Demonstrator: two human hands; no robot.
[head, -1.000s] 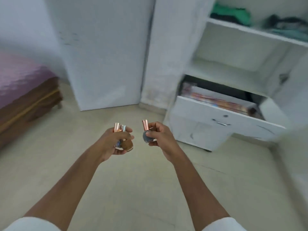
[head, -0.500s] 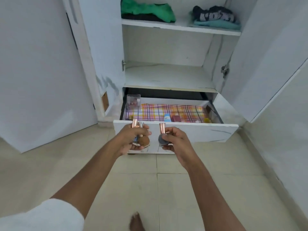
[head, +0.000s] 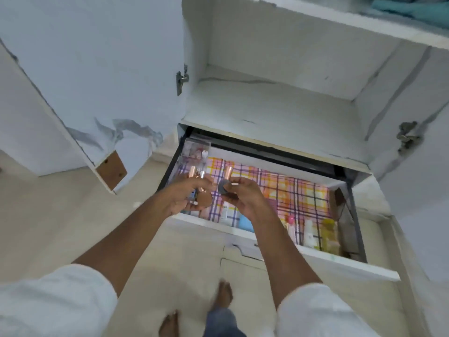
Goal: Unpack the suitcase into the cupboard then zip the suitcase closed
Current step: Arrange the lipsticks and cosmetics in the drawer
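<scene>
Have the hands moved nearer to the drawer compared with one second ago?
Yes. Both hands, left and right, were short of the drawer; now they hold the bottles over its checked lining.

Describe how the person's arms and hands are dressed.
Both forearms are bare from above the elbow down. The left sleeve and the right sleeve are white, loose and short, in plain cloth with no print or marking that shows. The left hand and the right hand wear no gloves; no watch or bracelet shows on either wrist. Rings cannot be told in the blur.
</scene>
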